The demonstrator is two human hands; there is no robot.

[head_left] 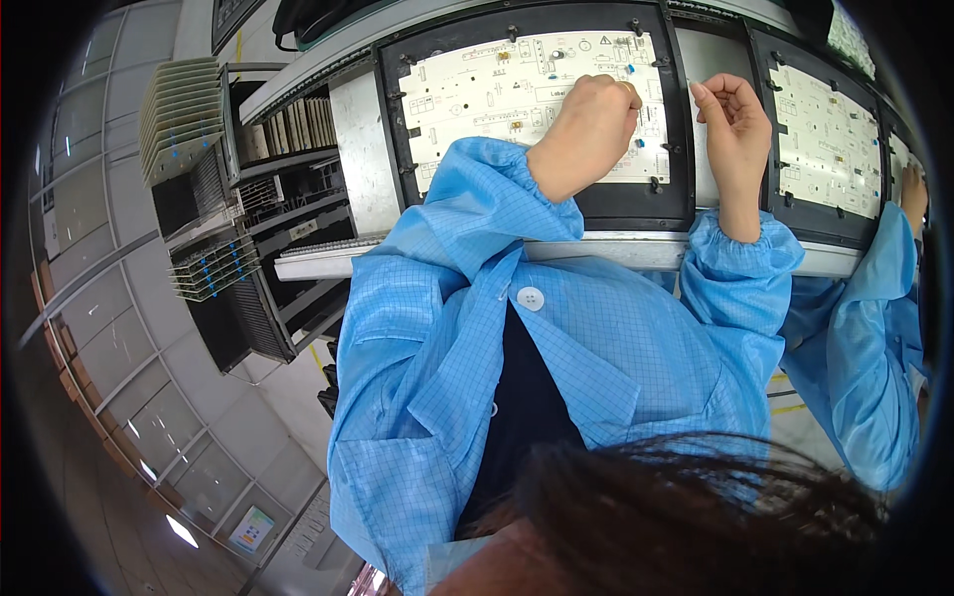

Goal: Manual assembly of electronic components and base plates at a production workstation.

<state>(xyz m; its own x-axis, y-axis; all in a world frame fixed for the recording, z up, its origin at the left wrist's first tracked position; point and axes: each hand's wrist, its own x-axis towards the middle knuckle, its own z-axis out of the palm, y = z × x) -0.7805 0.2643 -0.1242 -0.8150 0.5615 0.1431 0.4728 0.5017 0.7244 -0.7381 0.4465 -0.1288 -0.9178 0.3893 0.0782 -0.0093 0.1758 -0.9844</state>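
A white circuit board [452, 94] with printed outlines and a few small blue and orange parts lies in a black carrier frame [606, 211]. Over the board's right half is my left hand [586, 134], its back turned up and its fingers curled down toward the surface. Its fingertips are mostly hidden, and so is whatever they may hold. Small blue components [630, 69] stand on the board beside that hand. My right hand [737, 129] is raised just right of the frame, thumb and forefinger pinched together. Anything between those fingertips is too small to name.
A metal conveyor rail [318, 265] runs along the near side. Farther right lies another framed board [830, 124], with a co-worker's hand [912, 194] beyond it. At the left, a rack [184, 109] holds several upright boards above a dark cart [298, 223].
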